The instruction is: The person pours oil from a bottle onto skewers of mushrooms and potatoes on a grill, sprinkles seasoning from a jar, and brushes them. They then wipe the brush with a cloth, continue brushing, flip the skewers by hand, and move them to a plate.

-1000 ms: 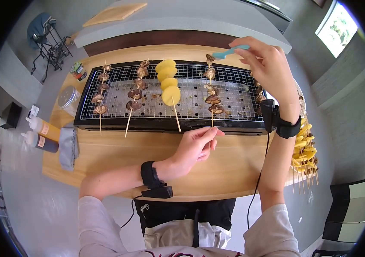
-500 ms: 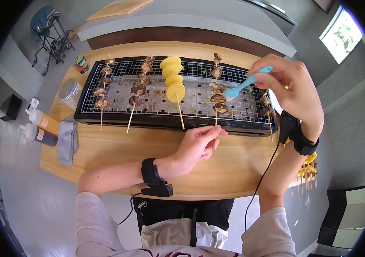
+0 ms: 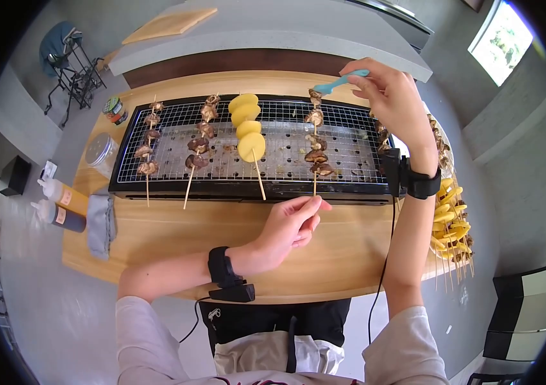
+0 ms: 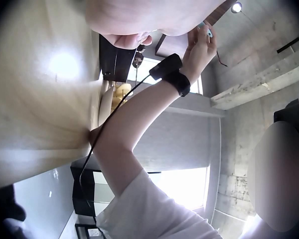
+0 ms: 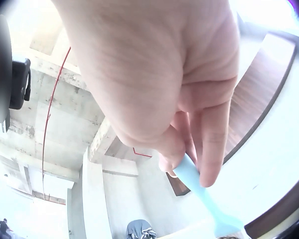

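Note:
In the head view the left hand (image 3: 288,230) pinches the stick end of a mushroom skewer (image 3: 316,156) at the grill's front edge. Above the far end of that skewer, the right hand (image 3: 396,106) holds a light blue brush (image 3: 343,81) between thumb and fingers, its head at the topmost mushroom. The right wrist view shows the thumb and fingers around the blue handle (image 5: 192,178). On the black grill (image 3: 254,190) also lie a potato-slice skewer (image 3: 251,147) and other mushroom skewers (image 3: 198,160). The left wrist view hides what the left hand (image 4: 149,17) pinches.
Left of the grill stand a lidded jar (image 3: 102,151), a small jar (image 3: 114,110) and two sauce bottles (image 3: 66,196), with a grey cloth (image 3: 101,224) beside them. Several uncooked-looking yellow skewers (image 3: 451,224) lie at the right. A cable hangs from the right wrist camera.
The brush went from the far end of the skewer down to its lower mushrooms, then back up to the far end. The left hand keeps its pinch on the stick.

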Demonstrator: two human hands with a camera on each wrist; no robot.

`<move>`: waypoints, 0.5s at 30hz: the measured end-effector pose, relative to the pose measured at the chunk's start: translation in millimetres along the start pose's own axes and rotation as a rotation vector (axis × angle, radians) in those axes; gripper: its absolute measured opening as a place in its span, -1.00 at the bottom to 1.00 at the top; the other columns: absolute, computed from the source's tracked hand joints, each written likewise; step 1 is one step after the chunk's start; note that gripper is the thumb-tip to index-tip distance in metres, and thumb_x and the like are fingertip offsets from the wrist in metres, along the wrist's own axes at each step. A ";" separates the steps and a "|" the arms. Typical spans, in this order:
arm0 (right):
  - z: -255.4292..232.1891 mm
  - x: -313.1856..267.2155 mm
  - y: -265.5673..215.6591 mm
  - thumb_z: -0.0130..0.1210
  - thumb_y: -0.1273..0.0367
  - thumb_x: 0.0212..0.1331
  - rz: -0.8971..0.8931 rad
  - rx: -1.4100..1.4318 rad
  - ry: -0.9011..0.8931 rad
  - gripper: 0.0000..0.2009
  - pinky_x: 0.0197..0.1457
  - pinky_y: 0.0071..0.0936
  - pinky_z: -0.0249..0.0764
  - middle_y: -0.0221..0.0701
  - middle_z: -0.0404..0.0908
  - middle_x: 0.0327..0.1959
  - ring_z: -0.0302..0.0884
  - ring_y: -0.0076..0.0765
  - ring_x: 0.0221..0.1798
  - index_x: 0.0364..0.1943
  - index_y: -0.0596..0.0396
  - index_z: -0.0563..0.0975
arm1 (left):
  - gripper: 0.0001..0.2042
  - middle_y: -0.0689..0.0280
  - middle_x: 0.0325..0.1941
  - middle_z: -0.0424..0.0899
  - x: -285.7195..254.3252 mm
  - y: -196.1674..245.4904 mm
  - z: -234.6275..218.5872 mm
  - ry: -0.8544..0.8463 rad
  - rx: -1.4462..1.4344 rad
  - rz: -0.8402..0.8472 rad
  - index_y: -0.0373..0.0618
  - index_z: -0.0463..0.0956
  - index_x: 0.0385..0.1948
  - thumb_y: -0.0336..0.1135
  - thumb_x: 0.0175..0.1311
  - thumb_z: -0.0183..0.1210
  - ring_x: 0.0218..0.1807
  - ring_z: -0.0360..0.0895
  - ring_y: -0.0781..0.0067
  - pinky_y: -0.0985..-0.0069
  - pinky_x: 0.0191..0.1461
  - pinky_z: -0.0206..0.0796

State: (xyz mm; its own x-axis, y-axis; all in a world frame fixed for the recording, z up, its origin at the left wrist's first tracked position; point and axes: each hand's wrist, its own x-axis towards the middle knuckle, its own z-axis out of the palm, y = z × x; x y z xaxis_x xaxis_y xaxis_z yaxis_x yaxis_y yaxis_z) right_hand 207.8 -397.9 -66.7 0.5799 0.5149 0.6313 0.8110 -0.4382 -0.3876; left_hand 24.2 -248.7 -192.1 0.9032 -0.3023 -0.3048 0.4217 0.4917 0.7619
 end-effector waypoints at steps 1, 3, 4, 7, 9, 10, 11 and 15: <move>-1.2 -0.2 -1.4 0.11 0.47 0.21 0.004 0.017 -0.010 -0.87 -0.44 -0.48 0.35 -0.28 0.50 -0.65 0.39 -0.40 -0.60 -0.18 0.10 0.59 | -0.72 0.53 -0.58 0.28 0.0 0.1 0.3 0.000 0.000 -0.001 -0.16 0.51 -0.15 -0.14 0.51 -0.07 -0.69 0.00 0.82 0.73 -0.60 -0.16; -3.7 -1.2 -6.4 0.11 0.46 0.21 -0.005 0.068 -0.022 -0.87 -0.44 -0.49 0.35 -0.28 0.49 -0.65 0.40 -0.40 -0.60 -0.18 0.11 0.59 | -0.71 0.53 -0.58 0.28 -0.5 0.7 0.7 0.000 -0.009 -0.004 -0.16 0.51 -0.15 -0.14 0.51 -0.06 -0.69 -0.01 0.83 0.73 -0.60 -0.16; -4.3 -1.9 -7.5 0.11 0.46 0.21 -0.016 0.118 -0.034 -0.87 -0.44 -0.49 0.35 -0.28 0.49 -0.65 0.41 -0.41 -0.60 -0.19 0.11 0.59 | -0.71 0.53 -0.58 0.28 -0.1 1.4 0.2 0.001 -0.008 -0.006 -0.16 0.51 -0.15 -0.14 0.51 -0.06 -0.69 -0.01 0.83 0.73 -0.60 -0.16; -5.6 -2.1 -5.1 0.11 0.45 0.21 -0.014 0.028 -0.130 -0.87 -0.41 -0.51 0.39 -0.27 0.51 -0.64 0.49 -0.41 -0.56 -0.19 0.12 0.58 | -0.71 0.53 -0.58 0.28 0.3 2.7 -0.6 0.009 -0.018 0.000 -0.17 0.51 -0.14 -0.14 0.51 -0.07 -0.69 0.00 0.83 0.74 -0.60 -0.16; -4.5 -3.6 -7.1 0.11 0.45 0.21 -0.033 0.073 -0.124 -0.87 -0.42 -0.51 0.38 -0.27 0.51 -0.65 0.50 -0.42 -0.56 -0.19 0.12 0.58 | -0.71 0.53 -0.58 0.28 0.9 3.5 -0.4 0.015 -0.014 -0.015 -0.17 0.50 -0.13 -0.14 0.51 -0.07 -0.69 0.00 0.83 0.74 -0.60 -0.16; -4.2 -4.3 -8.3 0.11 0.45 0.21 -0.052 0.119 -0.120 -0.88 -0.42 -0.51 0.38 -0.27 0.50 -0.66 0.51 -0.42 -0.57 -0.19 0.12 0.58 | -0.71 0.53 -0.58 0.28 1.1 3.8 0.1 0.014 -0.012 -0.014 -0.17 0.50 -0.13 -0.14 0.51 -0.07 -0.69 0.00 0.83 0.74 -0.60 -0.16; -5.4 -4.6 -8.7 0.11 0.45 0.21 -0.053 0.119 -0.118 -0.88 -0.42 -0.51 0.38 -0.27 0.50 -0.66 0.51 -0.42 -0.57 -0.19 0.12 0.58 | -0.71 0.53 -0.57 0.28 0.8 3.8 0.2 0.013 -0.016 -0.013 -0.17 0.50 -0.13 -0.14 0.52 -0.08 -0.69 0.00 0.83 0.74 -0.60 -0.16; -14.6 -7.2 -14.5 0.11 0.46 0.20 -0.055 0.065 -0.154 -0.89 -0.48 -0.46 0.32 -0.26 0.48 -0.69 0.44 -0.39 -0.62 -0.21 0.11 0.58 | -0.70 0.52 -0.55 0.30 0.5 2.9 0.6 0.016 -0.021 -0.009 -0.17 0.49 -0.14 -0.12 0.52 -0.09 -0.70 0.01 0.83 0.74 -0.61 -0.13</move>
State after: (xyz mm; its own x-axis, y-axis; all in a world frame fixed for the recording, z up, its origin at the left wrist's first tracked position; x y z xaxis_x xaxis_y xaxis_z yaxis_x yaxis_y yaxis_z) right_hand 190.8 -406.0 -55.9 0.5355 0.6456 0.5444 0.8422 -0.3603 -0.4012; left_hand 25.9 -247.9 -189.7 0.9006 -0.2938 -0.3203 0.4308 0.5065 0.7469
